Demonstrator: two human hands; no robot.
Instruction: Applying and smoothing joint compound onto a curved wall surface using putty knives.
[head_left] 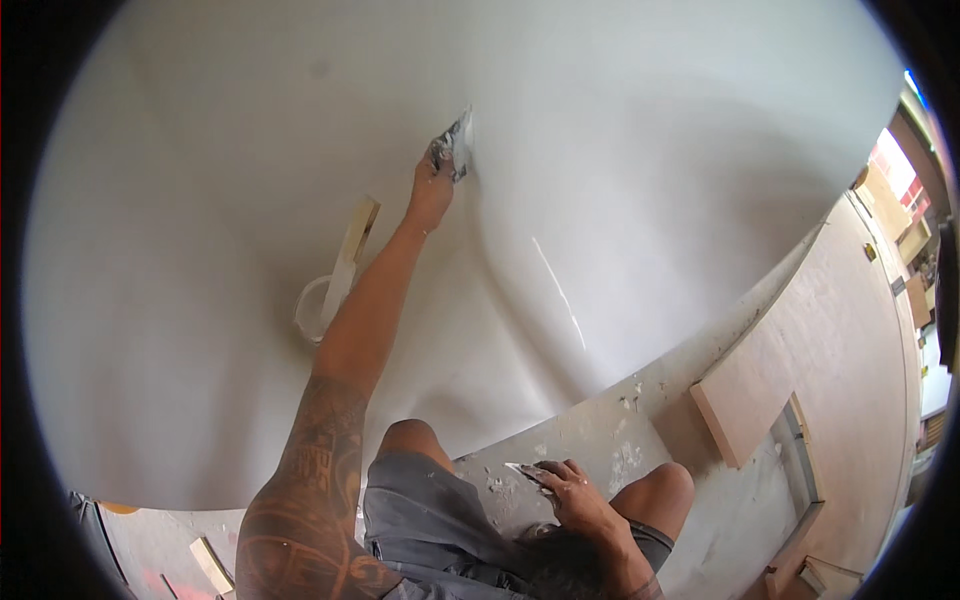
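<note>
Reaching far forward, my left hand (432, 188) grips a filler-smeared putty knife (456, 142). Its blade meets the large smooth white surface (620, 150). My right hand (582, 498) is near my right knee, its fingers closed around a second, thin-bladed putty knife (527, 473) that points left. A thin pale streak of filler (560, 292) runs across the white surface, to the right of my left forearm. Partly hidden behind that forearm are a round white tub (307, 312) and a wooden strip (358, 238).
Dried filler spots dot the grey floor (625, 455) by my knees. At the right lie a wooden board (745, 390), a large plywood sheet (860, 330) and a wooden frame piece (805, 450). A wood offcut (210, 565) lies at the lower left.
</note>
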